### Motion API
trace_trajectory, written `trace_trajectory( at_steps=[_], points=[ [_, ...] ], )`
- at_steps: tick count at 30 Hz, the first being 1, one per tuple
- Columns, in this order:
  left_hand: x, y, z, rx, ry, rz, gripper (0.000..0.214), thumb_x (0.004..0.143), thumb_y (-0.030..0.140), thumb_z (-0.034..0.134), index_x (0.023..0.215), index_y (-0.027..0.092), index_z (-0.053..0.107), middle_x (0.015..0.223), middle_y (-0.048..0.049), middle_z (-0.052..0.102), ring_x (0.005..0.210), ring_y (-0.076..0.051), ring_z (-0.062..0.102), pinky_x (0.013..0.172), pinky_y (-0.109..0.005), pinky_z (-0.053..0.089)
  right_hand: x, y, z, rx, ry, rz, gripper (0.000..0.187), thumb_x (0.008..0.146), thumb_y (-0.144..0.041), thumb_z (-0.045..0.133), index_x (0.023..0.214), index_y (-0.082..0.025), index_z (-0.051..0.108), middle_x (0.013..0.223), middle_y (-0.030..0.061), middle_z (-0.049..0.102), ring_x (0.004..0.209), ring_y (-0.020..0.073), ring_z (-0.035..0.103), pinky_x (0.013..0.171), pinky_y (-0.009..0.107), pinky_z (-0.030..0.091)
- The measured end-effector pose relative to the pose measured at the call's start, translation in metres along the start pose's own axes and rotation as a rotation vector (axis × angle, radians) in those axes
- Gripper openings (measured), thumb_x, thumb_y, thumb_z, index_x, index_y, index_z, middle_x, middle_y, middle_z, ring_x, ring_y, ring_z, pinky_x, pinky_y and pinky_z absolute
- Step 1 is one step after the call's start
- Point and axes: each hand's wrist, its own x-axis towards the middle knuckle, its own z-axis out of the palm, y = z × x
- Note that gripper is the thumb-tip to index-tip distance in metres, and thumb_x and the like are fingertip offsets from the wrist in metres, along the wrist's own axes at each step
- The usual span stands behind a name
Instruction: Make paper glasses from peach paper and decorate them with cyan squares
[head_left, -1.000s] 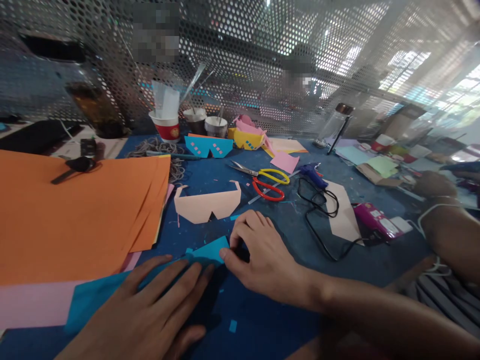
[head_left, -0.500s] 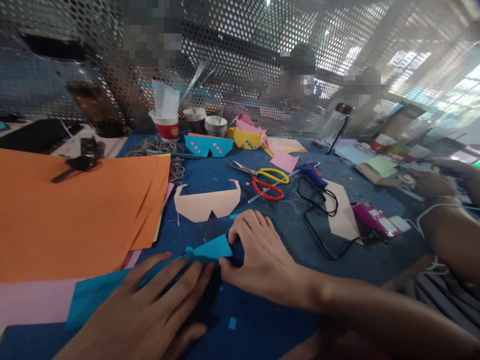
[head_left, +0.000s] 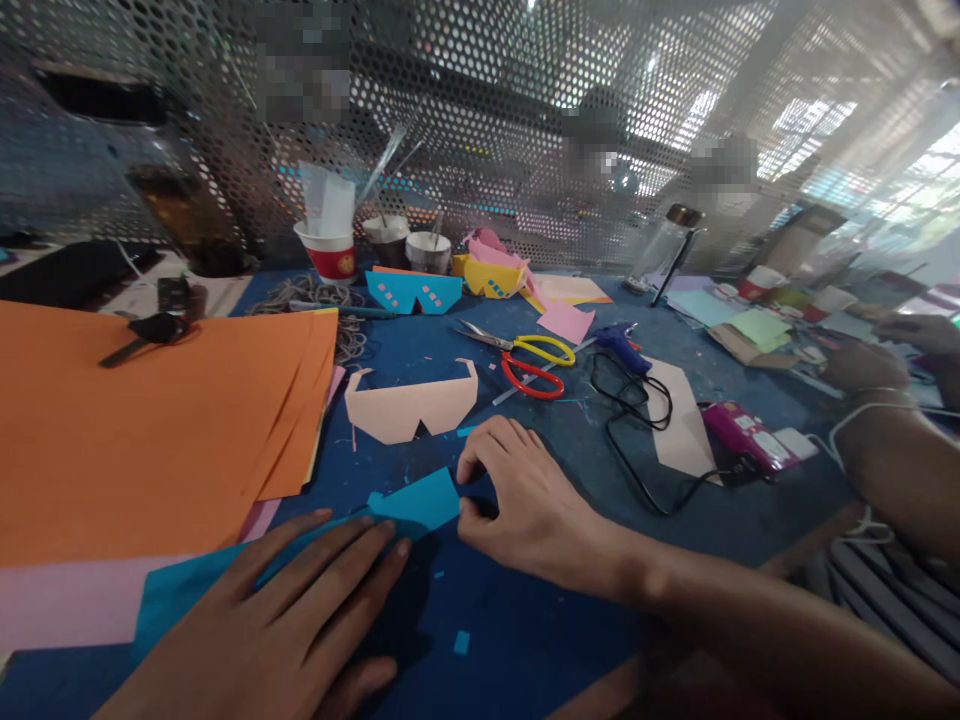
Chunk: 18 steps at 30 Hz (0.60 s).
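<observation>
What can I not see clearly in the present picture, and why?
Head view: part of the blue paper, hidden under the left hand.
Head view: left side of the orange sheets, cut off by the left edge.
Head view: print on the purple box, too small.
Head view: whether the co-worker's hand holds anything, blurred.

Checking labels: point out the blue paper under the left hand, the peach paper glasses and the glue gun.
Blue paper (head_left: 421, 502): head view, its uncovered right end.
Peach paper glasses (head_left: 414, 404): head view, front band above the notch.
Glue gun (head_left: 620, 345): head view, blue body.
</observation>
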Motion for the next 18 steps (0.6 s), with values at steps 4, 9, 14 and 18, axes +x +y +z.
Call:
trace_trajectory(
  at_steps=[4, 9, 14, 18],
  points=[
    [-0.0034, -0.0011, -0.0006, 0.009, 0.004, -0.001, 0.049, 0.107, 0.059, 0.055, 0.142, 0.027, 0.069, 0.137, -0.0075, 0.079, 0.122, -0.032, 0.07, 0.126, -0.049, 0.02, -0.0003, 0.0011, 0.0004, -0.001, -0.007, -0.003, 0.02, 0.079, -0.013, 0.062, 0.096, -0.022, 0.056, 0.109, 0.0038, 0.062, 0.104, 0.0232, 0.058, 0.091, 0.04, 0.043],
    [0.0011, -0.0009, -0.0027, 0.003, 0.005, -0.026, 0.048, 0.107, 0.058, 0.056, 0.143, 0.028, 0.069, 0.134, -0.0049, 0.08, 0.119, -0.029, 0.071, 0.121, -0.046, 0.028, 0.0033, 0.0049, 0.0003, 0.061, 0.004, 0.002, 0.018, 0.08, -0.008, 0.067, 0.09, -0.022, 0.06, 0.107, 0.0036, 0.064, 0.103, 0.0226, 0.061, 0.093, 0.04, 0.045],
    [0.0043, -0.0003, -0.0016, -0.013, 0.069, -0.045, 0.048, 0.109, 0.057, 0.053, 0.143, 0.026, 0.068, 0.135, -0.0023, 0.08, 0.116, -0.027, 0.072, 0.113, -0.042, 0.039, 0.0043, 0.0059, -0.0007, 0.163, 0.039, 0.011, 0.015, 0.095, -0.01, 0.068, 0.086, -0.021, 0.064, 0.1, 0.0027, 0.068, 0.1, 0.0202, 0.065, 0.094, 0.038, 0.047],
    [0.0028, -0.0039, -0.0001, -0.062, 0.064, -0.09, 0.046, 0.106, 0.057, 0.06, 0.142, 0.03, 0.069, 0.134, -0.0004, 0.08, 0.116, -0.027, 0.073, 0.104, -0.041, 0.049, 0.0005, 0.0016, 0.0026, 0.095, 0.049, 0.048, 0.013, 0.091, -0.019, 0.082, 0.09, -0.02, 0.069, 0.107, 0.0032, 0.067, 0.106, 0.0226, 0.063, 0.097, 0.041, 0.044]
  ],
)
